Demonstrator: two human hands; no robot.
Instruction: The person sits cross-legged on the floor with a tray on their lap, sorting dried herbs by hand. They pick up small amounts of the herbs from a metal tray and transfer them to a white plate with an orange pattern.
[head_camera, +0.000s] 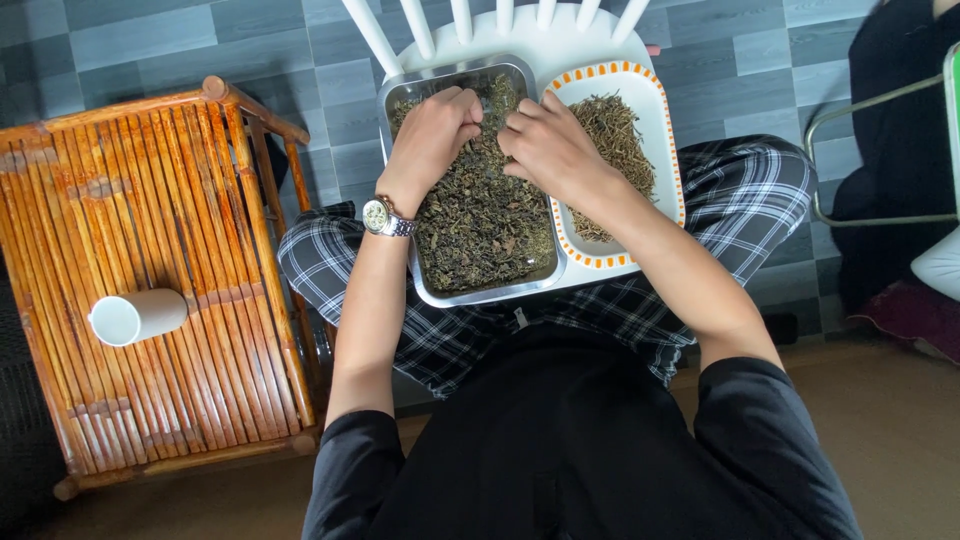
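Resting on your lap, the shiny rectangular steel tray (400, 95) holds dark crumbly dried leaves (485, 215), its long axis running away from you. Your left hand (432, 135) and right hand (548, 148) sit close together, fingers curled pinching leaves. Just right lies a white orange-trimmed dish (668, 130) of pale twiggy stems (618, 140).
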